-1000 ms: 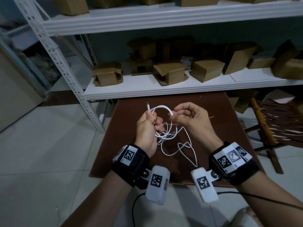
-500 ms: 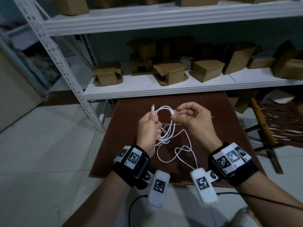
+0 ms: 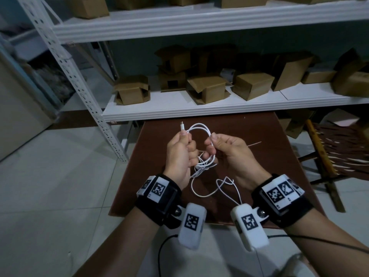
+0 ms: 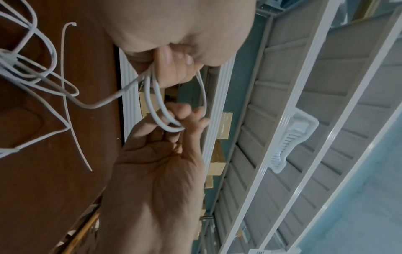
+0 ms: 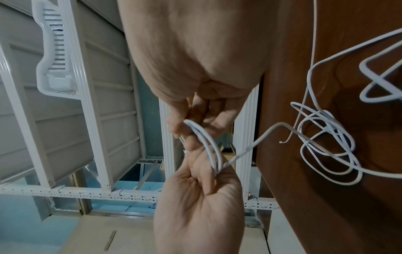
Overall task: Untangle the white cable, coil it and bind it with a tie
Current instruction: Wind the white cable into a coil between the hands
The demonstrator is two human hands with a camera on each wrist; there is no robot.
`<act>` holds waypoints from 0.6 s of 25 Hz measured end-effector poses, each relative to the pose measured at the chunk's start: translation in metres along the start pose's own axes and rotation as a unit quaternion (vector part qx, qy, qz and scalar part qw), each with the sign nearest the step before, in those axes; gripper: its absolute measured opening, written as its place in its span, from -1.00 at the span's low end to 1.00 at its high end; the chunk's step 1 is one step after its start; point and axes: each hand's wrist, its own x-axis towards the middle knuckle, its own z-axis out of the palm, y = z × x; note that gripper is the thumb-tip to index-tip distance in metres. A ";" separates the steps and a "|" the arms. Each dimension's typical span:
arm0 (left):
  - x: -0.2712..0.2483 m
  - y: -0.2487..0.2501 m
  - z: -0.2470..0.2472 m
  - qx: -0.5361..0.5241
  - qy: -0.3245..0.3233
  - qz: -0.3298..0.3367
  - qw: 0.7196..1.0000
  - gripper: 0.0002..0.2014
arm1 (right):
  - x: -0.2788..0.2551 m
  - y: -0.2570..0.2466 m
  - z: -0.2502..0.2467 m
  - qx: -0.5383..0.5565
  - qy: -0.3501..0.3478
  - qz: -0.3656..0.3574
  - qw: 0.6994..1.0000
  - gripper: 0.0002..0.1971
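Above the brown table point(image 3: 265, 156), my left hand point(image 3: 184, 137) grips the white cable point(image 3: 198, 126) in a fist, its plug point(image 3: 182, 124) sticking up. My right hand point(image 3: 212, 141) pinches the far side of a small double loop that arches between the two hands. Below them hangs a tangle point(image 3: 204, 164), and a loose length trails on the table toward me. In the left wrist view the loop strands point(image 4: 155, 110) run from my left fingers point(image 4: 172, 68) to the right fingers point(image 4: 185, 118). A thin white tie point(image 3: 254, 144) lies on the table right of my right hand.
A white metal shelf point(image 3: 199, 110) with several cardboard boxes point(image 3: 207, 88) stands just behind the table. A wooden folding chair point(image 3: 323, 156) is at the right. Pale tiled floor point(image 3: 50, 176) lies to the left.
My right hand has come in toward the left one, and the arch of cable between them now shows two strands. The plug has risen a little.
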 end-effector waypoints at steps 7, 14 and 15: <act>0.003 0.006 -0.003 -0.070 -0.052 -0.071 0.994 -0.67 | 0.001 -0.010 -0.004 -0.003 0.019 -0.020 1.000 -0.76; 0.000 0.006 -0.001 -0.045 -0.004 -0.009 0.999 -0.64 | 0.001 -0.002 -0.002 -0.019 0.031 -0.003 0.999 -0.71; 0.001 0.007 -0.001 -0.054 -0.001 -0.004 0.999 -0.64 | 0.002 -0.003 -0.002 -0.022 0.041 0.000 0.999 -0.70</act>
